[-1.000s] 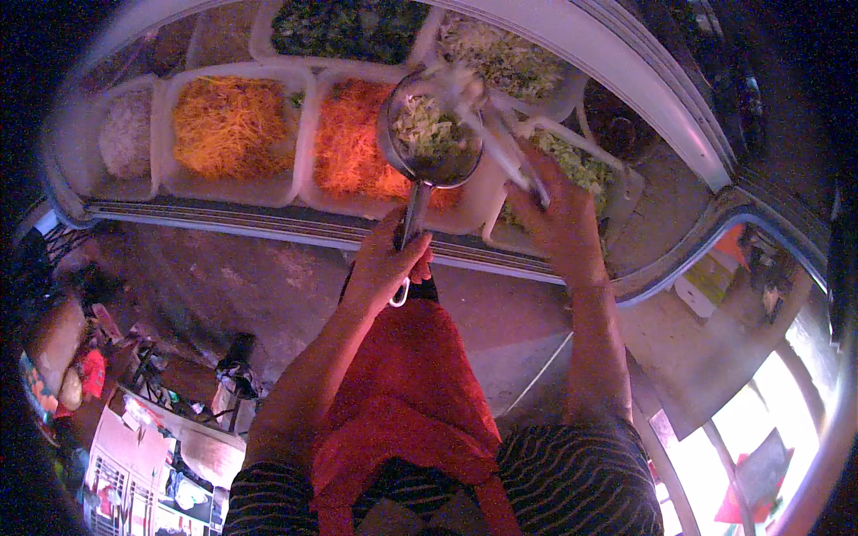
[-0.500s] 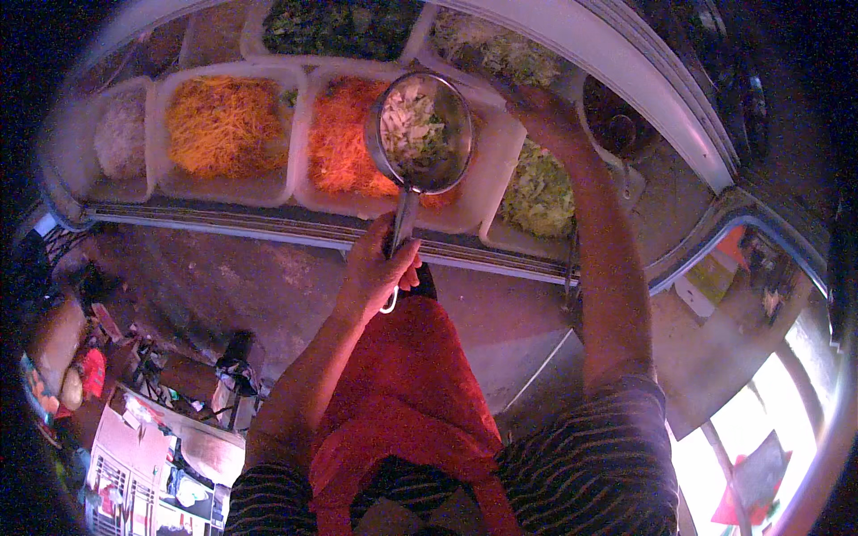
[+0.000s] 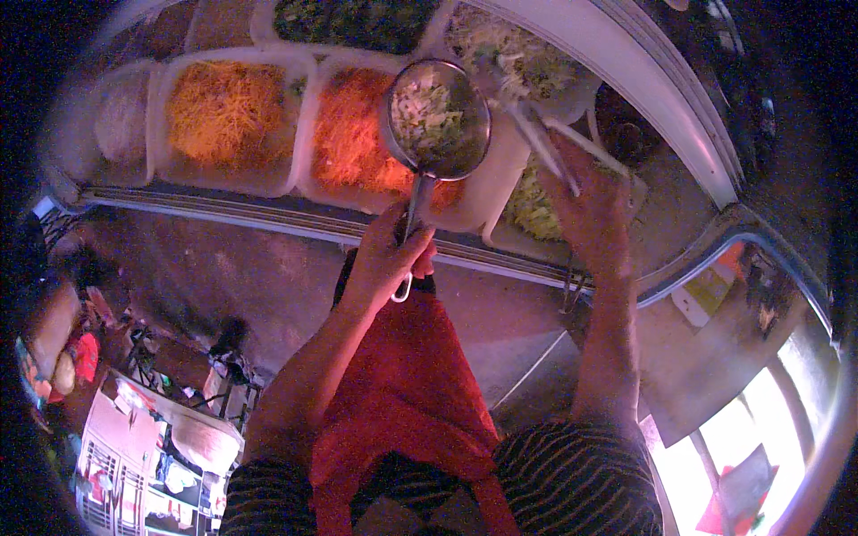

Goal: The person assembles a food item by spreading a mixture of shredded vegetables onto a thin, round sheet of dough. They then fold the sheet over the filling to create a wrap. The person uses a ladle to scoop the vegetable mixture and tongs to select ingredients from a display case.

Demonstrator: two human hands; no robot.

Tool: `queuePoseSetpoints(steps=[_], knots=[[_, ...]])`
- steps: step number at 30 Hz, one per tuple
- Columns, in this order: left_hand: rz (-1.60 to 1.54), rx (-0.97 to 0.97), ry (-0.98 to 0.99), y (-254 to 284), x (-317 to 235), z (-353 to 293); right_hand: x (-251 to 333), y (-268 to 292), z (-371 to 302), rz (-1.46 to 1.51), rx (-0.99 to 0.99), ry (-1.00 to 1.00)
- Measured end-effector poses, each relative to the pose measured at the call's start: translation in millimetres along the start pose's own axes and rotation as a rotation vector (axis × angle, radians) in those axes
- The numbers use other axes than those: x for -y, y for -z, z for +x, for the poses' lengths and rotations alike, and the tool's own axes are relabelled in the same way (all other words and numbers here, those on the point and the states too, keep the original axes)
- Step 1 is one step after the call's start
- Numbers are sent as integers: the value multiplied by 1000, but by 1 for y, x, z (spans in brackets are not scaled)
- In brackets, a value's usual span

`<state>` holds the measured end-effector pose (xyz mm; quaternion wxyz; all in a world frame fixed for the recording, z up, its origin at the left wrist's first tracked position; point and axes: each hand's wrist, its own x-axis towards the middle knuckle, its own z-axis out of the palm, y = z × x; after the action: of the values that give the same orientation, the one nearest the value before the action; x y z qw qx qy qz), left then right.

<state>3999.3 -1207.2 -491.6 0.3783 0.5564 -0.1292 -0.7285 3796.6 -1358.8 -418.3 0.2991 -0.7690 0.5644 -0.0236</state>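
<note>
My left hand (image 3: 391,253) is closed round the handle of a small round metal pan (image 3: 489,134), whose hanging loop shows below my fist. Pale and green chopped vegetables (image 3: 429,114) lie in the pan, which is held over a tub of shredded carrot (image 3: 350,129). My right hand (image 3: 590,201) grips a pair of metal tongs (image 3: 543,147). Their far end points toward a tub of shredded pale-green vegetable (image 3: 527,67) and is blurred. Below that hand, chopped light-green leaves (image 3: 534,207) fill another tub, partly covered by my wrist.
A tub of yellow-orange shreds (image 3: 223,114) stands left, beside one of whitish shreds (image 3: 123,125). Dark green leaves (image 3: 349,22) fill a tub at the back. A dark round container (image 3: 626,134) sits at the right. The counter's metal rail (image 3: 223,213) runs along the front.
My right hand has drawn back toward me from the far right tub, bringing the tongs into clear sight. The pan has shifted slightly right and away in the picture.
</note>
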Motion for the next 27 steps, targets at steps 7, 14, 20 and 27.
queuePoseSetpoints(steps=[7, 14, 20, 27], knots=[[-51, -3, 38, 5, -1, -4, 22, 5, -10, 131, -41, -70], [-281, 129, -13, 27, -1, -37, 34, -18, 72, 18, -31, 131], [-217, 101, 69, 41, 11, -51, 62, -66, 152, -369, 155, 81], [-74, -71, -27, 41, 8, -50, 58, -72, 163, -327, 124, 157]])
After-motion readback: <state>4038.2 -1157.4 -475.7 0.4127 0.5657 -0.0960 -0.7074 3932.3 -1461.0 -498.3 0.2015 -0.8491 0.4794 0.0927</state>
